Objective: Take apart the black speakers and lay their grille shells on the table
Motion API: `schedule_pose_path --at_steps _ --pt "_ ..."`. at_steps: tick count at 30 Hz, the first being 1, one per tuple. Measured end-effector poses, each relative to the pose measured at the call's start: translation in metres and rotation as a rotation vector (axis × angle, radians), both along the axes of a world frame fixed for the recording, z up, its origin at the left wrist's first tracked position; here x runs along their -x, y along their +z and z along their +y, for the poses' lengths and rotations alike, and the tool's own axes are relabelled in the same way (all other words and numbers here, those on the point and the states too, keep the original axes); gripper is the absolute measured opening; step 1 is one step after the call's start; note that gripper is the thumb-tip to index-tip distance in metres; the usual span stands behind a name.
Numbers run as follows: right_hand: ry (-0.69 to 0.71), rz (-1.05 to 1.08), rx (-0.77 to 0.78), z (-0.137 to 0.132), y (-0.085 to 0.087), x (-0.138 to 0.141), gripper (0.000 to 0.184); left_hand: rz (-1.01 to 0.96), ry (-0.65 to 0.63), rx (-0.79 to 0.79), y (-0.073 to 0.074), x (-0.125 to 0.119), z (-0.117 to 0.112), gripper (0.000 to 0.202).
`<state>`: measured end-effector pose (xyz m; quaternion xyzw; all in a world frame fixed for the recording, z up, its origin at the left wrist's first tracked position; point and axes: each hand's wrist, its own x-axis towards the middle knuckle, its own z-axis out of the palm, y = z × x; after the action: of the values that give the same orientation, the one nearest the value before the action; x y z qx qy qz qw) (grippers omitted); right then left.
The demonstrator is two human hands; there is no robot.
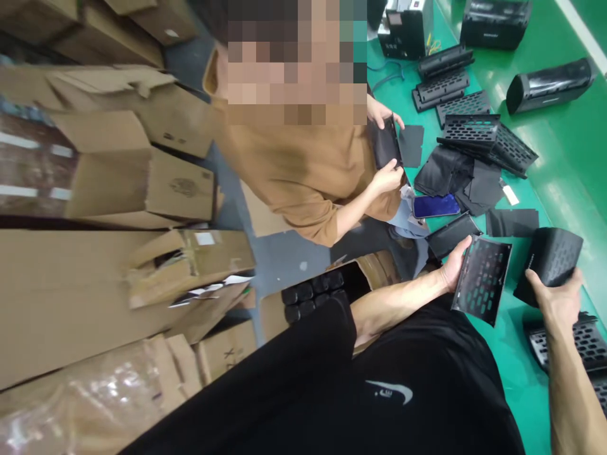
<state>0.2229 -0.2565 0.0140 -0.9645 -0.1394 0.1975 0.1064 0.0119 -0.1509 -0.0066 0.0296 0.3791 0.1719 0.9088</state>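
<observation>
My left hand grips a black perforated panel by its left edge, tilted above the green tabletop. In my right hand is a curved black perforated cover with small pale lettering on one face; my thumb and fingers clasp its near end. Just beyond the panel, a flat black plate lies on the table. Thin black sheets rest between the two held parts on the far side. Near my right forearm are more perforated covers.
A person in a brown top sits beside me, holding a black part. The green table bears perforated covers, a phone, black cylindrical units and a boxy device. Cardboard boxes stand left; one open carton holds black parts.
</observation>
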Motion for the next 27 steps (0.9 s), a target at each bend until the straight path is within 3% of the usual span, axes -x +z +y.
schedule_pose_path --at_steps 3,5,8,10,12,14,17,22,27 --pt "0.015 -0.008 -0.003 0.004 -0.019 0.009 0.135 -0.140 -0.048 0.109 -0.012 0.002 0.001 0.079" --pt "0.032 -0.005 -0.059 0.001 -0.022 0.013 0.138 -0.201 -0.046 0.124 -0.015 0.001 0.000 0.083" --pt "0.034 0.001 -0.218 -0.018 -0.007 0.019 0.134 -0.187 0.001 0.099 -0.010 -0.001 -0.001 0.082" --pt "0.000 0.062 -0.336 -0.040 0.011 0.033 0.118 -0.152 0.046 0.078 -0.004 -0.003 -0.001 0.079" --pt "-0.058 0.215 -0.437 -0.065 0.030 0.056 0.098 -0.105 0.065 0.048 0.004 -0.006 -0.001 0.067" --pt "-0.168 0.507 -0.535 -0.083 0.042 0.084 0.082 -0.043 0.061 -0.013 0.010 -0.012 -0.003 0.048" --pt "-0.365 0.860 -0.652 -0.090 0.043 0.120 0.066 0.031 0.048 -0.117 0.017 -0.023 -0.010 0.036" --pt "-0.512 0.855 -0.778 -0.078 0.031 0.140 0.061 0.145 -0.010 -0.168 0.018 -0.034 -0.023 0.036" --pt "-0.549 0.877 -0.838 -0.083 0.036 0.141 0.058 0.225 -0.039 -0.201 0.016 -0.035 -0.027 0.039"
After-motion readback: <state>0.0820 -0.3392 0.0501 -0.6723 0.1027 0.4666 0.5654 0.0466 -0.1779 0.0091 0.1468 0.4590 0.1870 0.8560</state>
